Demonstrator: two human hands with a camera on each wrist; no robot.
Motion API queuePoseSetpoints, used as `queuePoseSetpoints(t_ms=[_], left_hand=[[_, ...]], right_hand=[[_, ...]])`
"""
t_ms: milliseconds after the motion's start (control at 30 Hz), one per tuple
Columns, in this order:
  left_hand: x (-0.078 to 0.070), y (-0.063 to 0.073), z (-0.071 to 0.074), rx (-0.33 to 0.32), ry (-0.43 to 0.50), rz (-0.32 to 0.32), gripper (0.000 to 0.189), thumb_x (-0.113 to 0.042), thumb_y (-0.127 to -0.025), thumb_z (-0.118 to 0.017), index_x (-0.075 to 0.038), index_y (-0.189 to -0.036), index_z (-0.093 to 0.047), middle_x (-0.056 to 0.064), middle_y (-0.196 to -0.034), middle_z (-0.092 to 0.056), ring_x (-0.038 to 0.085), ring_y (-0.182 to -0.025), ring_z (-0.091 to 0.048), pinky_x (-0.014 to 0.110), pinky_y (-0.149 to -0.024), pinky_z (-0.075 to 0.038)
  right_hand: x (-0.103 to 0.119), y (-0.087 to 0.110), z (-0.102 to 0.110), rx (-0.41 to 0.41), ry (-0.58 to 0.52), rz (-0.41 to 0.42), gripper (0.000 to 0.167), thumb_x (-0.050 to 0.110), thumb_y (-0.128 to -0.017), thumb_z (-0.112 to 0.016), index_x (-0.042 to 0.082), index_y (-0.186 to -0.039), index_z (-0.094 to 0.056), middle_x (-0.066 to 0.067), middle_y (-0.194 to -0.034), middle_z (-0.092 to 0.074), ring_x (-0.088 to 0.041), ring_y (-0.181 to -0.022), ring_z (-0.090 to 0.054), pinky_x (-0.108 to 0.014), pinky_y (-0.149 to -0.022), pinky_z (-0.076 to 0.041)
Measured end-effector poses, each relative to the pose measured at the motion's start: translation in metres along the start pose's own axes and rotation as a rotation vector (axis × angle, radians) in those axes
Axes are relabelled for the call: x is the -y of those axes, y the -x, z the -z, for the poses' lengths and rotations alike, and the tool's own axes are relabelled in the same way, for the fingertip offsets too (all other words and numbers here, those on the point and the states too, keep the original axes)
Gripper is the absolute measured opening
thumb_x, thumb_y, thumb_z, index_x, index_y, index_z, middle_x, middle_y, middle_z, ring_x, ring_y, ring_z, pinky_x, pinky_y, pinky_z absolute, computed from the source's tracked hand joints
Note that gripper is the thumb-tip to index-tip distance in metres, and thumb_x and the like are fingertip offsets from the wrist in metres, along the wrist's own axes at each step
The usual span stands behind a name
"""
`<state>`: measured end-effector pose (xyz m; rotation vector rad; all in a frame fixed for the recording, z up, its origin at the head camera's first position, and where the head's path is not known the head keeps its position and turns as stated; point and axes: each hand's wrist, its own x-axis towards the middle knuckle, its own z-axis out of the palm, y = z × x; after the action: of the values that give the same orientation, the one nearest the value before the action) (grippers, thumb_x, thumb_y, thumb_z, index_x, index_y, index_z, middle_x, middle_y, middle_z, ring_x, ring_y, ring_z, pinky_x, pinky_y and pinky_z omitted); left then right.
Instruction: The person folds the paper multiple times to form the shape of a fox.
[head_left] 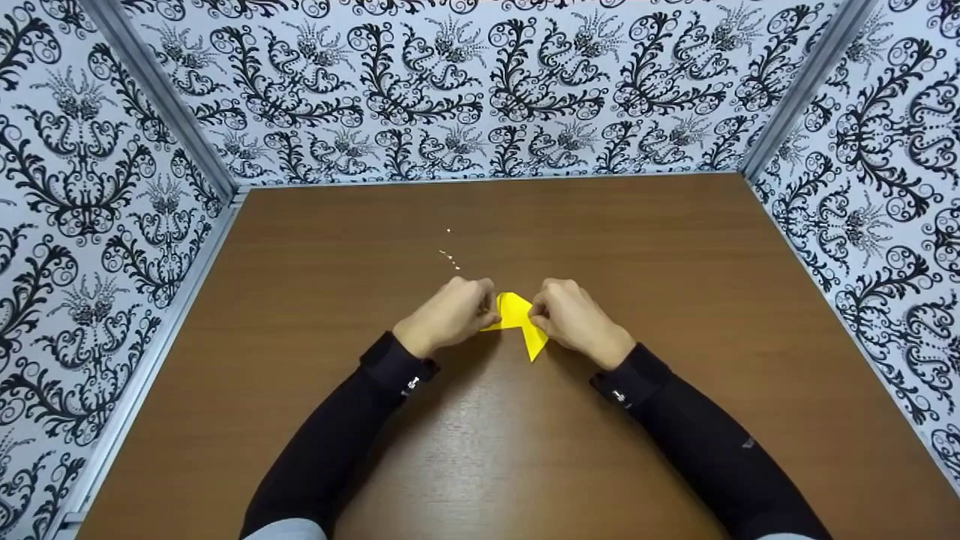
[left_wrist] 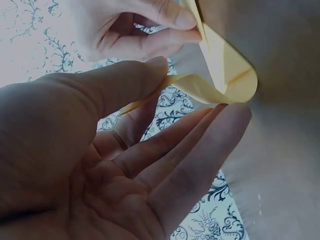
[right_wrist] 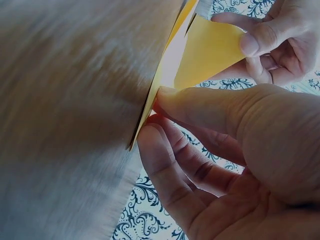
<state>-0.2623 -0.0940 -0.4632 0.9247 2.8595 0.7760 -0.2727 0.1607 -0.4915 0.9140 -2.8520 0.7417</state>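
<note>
Between the two hands is a folded piece of yellow paper (head_left: 514,310), bent into two pointed flaps in the head view. My left hand (head_left: 455,311) pinches its left flap; in the left wrist view the thumb and a finger grip this flap, which curves up toward a rounded fold. On the other side my right hand (head_left: 574,319) holds the right flap between thumb and fingers. The right wrist view shows the folded layers of the yellow paper (right_wrist: 210,50) edge-on, partly parted. Fingers cover parts of both flaps.
A brown wooden table (head_left: 465,465) lies under the hands. Several small white bits (head_left: 450,259) are scattered beyond the left hand. Patterned black-and-white walls (head_left: 465,90) with metal corner posts stand at the back and both sides.
</note>
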Motion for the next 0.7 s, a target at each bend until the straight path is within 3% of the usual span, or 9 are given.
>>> queuePoseSetpoints(t_ms=[300,700], left_hand=[[-0.0029,-0.0011,-0.0069,0.026,0.014,-0.034,0.013,-0.009,-0.108,-0.083,-0.001,-0.108,-0.075,0.013,-0.098,-0.083,0.014,-0.08,-0.066,0.032,-0.074,-0.062],[-0.0084,0.0034,-0.0068,0.022,0.03,-0.078,0.014,-0.012,-0.108,-0.085,-0.003,-0.108,-0.074,0.011,-0.098,-0.084,0.02,-0.081,-0.075,0.034,-0.074,-0.063]], right_hand=[[0.0019,-0.0008,0.0015,0.001,0.001,0.004,0.012,-0.005,-0.099,-0.081,0.001,-0.1,-0.092,-0.013,-0.093,-0.076,-0.022,-0.084,-0.071,-0.036,-0.074,-0.064],[0.0016,-0.001,0.0012,-0.007,-0.003,0.013,0.013,-0.006,-0.097,-0.08,0.001,-0.097,-0.091,-0.012,-0.091,-0.075,-0.022,-0.083,-0.07,-0.038,-0.074,-0.063]])
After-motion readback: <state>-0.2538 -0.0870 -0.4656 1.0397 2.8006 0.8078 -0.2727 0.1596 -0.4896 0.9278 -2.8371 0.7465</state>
